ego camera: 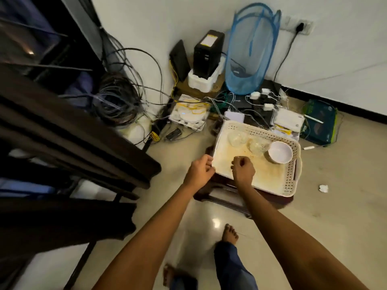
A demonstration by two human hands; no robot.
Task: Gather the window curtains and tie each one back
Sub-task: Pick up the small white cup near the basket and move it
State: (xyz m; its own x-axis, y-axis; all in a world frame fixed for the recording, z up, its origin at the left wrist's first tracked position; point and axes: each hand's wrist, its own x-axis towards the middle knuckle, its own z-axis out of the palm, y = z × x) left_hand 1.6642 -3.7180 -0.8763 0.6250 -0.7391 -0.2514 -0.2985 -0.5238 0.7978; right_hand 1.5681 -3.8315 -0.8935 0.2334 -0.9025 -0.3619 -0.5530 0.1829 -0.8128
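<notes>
Two clenched fists, left hand (200, 170) at near-left corner of cream tray (261, 130), right hand (243, 169) over it, nothing visible in either, dark curtain (83, 130) left, black box (206, 57) label unreadable

dark brown curtain (73, 132). cream tray (293, 170), its walls patterned with rows of small holes, its base stained orange-brown. at the tray's far right corner, a plain white bowl (280, 152); beside it, two clear glass bowls (257, 145) with a faint cut pattern. blue mesh hamper (251, 55). black box (207, 55). yellow cables (194, 109). glossy pale beige floor (335, 206). white wall (146, 21).
</notes>
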